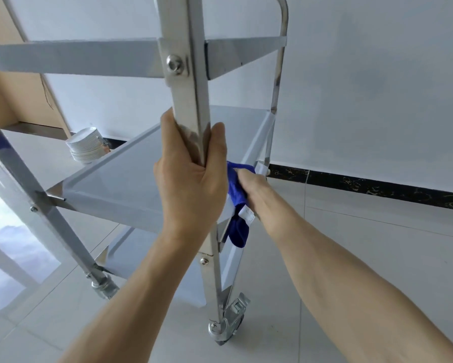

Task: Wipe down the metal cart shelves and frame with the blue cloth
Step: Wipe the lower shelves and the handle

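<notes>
A three-tier metal cart fills the view, seen from low down. My left hand [191,176] grips its near upright post [186,82], fingers and thumb wrapped round it just above the middle shelf [120,179]. My right hand [254,187] holds the blue cloth [237,189] against the right side edge of the middle shelf, just behind the post. Part of the cloth, with a white label, hangs down below the shelf. The top shelf [71,57] crosses overhead and the bottom shelf [152,260] shows beneath.
Castor wheels [226,326] stand on a glossy white tiled floor. A stack of white plates [85,146] sits behind the cart on the left, near a cardboard box [18,93]. A white wall with a black skirting strip [377,184] runs along the right.
</notes>
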`<move>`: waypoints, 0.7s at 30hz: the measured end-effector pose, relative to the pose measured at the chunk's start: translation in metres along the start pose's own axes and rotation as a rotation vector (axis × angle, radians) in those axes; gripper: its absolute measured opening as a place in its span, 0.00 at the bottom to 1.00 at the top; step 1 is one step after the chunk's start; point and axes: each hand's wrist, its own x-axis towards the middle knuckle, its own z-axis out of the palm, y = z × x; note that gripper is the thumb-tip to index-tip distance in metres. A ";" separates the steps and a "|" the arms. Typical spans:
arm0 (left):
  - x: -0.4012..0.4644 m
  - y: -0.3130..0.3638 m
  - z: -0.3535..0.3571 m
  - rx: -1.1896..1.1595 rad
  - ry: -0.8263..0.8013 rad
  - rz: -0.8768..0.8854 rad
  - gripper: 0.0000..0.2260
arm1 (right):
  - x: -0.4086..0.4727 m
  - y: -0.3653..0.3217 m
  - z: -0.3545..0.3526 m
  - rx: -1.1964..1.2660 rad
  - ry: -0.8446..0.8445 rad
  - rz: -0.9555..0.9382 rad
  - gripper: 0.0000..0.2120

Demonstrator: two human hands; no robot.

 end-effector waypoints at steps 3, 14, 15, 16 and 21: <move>0.003 -0.007 -0.022 -0.030 0.010 -0.047 0.09 | -0.016 0.009 0.003 0.061 0.001 0.026 0.11; 0.022 -0.026 -0.095 -0.021 0.015 -0.001 0.06 | -0.040 0.048 0.025 0.223 0.002 0.090 0.19; 0.024 -0.028 -0.099 -0.011 0.019 -0.004 0.05 | -0.043 0.050 0.027 0.236 0.006 0.093 0.20; 0.027 -0.031 -0.103 -0.002 0.024 -0.010 0.05 | -0.045 0.053 0.029 0.250 0.012 0.098 0.22; 0.038 -0.041 -0.120 0.095 0.010 -0.030 0.04 | -0.059 0.059 0.036 0.308 0.037 0.108 0.28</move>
